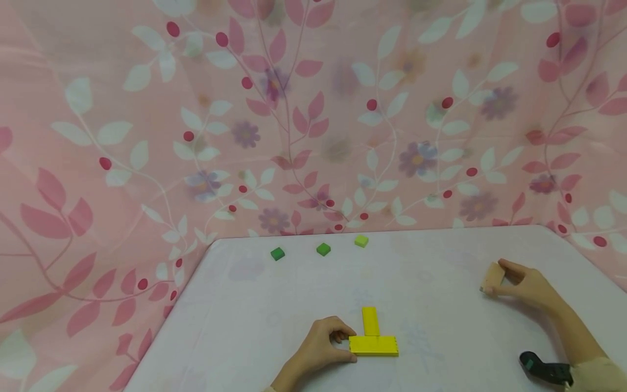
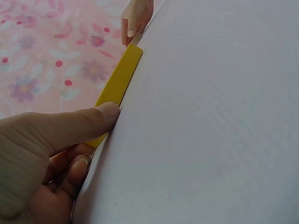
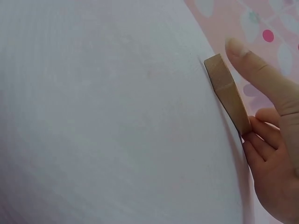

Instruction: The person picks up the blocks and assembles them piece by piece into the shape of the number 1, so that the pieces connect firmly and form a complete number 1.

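My left hand (image 1: 325, 343) pinches the left end of a long yellow block (image 1: 373, 346), thumb and fingers at its opposite long edges. In the left wrist view the thumb lies across that yellow block (image 2: 122, 74). A narrower yellow block (image 1: 370, 320) stands against its far side, so the two form an upside-down T. Farther right, my right hand (image 1: 529, 286) is around a tan wooden block (image 1: 491, 279). Seen from the right wrist, fingertips touch one end of the wooden block (image 3: 229, 95), while the thumb is slightly apart from its other end.
Toward the back edge of the white table (image 1: 274, 316) lie a dark green block (image 1: 277, 254), a mid-green block (image 1: 323, 249) and a light green block (image 1: 361, 240). A black device (image 1: 545, 370) is at the right sleeve. Behind hangs a pink floral cloth (image 1: 313, 120).
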Demonstrator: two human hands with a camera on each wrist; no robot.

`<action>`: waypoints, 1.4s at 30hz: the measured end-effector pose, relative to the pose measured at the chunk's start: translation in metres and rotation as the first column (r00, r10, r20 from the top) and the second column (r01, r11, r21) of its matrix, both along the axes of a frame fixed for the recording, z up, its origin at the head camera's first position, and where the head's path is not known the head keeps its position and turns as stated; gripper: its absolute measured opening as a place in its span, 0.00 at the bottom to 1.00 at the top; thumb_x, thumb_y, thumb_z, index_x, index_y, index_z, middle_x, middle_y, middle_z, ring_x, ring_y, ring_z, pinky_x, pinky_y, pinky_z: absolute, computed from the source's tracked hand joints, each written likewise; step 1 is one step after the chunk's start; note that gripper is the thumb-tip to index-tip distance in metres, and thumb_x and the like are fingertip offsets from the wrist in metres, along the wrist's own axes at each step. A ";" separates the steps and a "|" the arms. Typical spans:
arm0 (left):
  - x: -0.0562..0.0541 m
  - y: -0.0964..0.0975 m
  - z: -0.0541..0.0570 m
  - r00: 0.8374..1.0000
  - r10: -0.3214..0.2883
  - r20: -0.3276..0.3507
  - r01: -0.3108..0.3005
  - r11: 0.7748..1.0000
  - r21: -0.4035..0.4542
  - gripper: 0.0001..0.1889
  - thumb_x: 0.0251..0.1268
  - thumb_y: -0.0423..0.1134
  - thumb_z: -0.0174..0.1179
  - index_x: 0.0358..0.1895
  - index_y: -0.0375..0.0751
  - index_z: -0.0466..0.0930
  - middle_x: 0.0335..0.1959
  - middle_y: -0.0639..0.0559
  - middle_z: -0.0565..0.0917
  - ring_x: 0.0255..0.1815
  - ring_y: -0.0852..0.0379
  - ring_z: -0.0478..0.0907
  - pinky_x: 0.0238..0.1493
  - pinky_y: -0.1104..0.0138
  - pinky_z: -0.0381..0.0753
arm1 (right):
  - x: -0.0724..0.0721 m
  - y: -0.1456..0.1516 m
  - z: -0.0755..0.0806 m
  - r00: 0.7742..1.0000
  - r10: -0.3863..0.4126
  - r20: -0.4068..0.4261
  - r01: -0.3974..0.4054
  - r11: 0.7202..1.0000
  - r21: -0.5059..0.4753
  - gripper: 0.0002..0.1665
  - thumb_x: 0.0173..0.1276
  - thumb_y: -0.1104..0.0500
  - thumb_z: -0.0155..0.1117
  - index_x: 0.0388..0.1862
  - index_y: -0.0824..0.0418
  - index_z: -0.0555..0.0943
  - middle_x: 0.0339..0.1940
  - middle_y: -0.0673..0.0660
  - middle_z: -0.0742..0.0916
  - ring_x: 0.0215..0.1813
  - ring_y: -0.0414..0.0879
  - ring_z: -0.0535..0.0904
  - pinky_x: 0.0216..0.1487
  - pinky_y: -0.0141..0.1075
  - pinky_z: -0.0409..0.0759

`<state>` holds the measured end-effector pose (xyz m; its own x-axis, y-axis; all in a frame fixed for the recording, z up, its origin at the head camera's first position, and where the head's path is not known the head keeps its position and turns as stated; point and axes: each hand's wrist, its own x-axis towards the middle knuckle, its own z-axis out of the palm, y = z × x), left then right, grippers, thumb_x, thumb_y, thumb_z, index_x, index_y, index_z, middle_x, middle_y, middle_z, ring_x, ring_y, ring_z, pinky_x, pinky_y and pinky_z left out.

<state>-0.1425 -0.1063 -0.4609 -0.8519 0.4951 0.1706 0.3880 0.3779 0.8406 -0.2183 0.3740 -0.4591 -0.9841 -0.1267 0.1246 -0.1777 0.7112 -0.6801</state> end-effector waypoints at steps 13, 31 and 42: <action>-0.001 0.000 0.000 1.000 0.002 -0.003 -0.002 1.000 0.000 0.17 0.42 0.39 0.75 0.39 0.41 0.85 0.31 0.61 0.79 0.31 0.69 0.72 0.35 0.74 0.76 | -0.002 -0.001 -0.002 1.000 -0.010 -0.017 0.011 0.999 0.040 0.53 0.55 0.54 0.72 0.66 0.82 0.55 0.63 0.83 0.63 0.67 0.70 0.57 0.47 0.05 0.46; 0.000 0.000 0.000 1.000 0.012 0.012 -0.012 1.000 0.015 0.17 0.41 0.39 0.76 0.39 0.42 0.85 0.30 0.61 0.79 0.31 0.68 0.72 0.36 0.74 0.76 | -0.004 -0.003 0.006 0.999 -0.041 0.034 0.037 0.991 0.126 0.55 0.53 0.49 0.73 0.64 0.83 0.56 0.61 0.84 0.63 0.62 0.78 0.55 0.56 0.68 0.56; 0.000 0.000 0.000 1.000 0.003 0.011 -0.003 1.000 0.007 0.17 0.42 0.38 0.75 0.39 0.41 0.85 0.30 0.62 0.79 0.31 0.69 0.72 0.36 0.74 0.76 | 0.001 -0.003 0.006 0.998 -0.044 0.036 0.040 0.995 0.095 0.54 0.53 0.50 0.73 0.65 0.82 0.57 0.62 0.84 0.63 0.62 0.79 0.56 0.56 0.69 0.56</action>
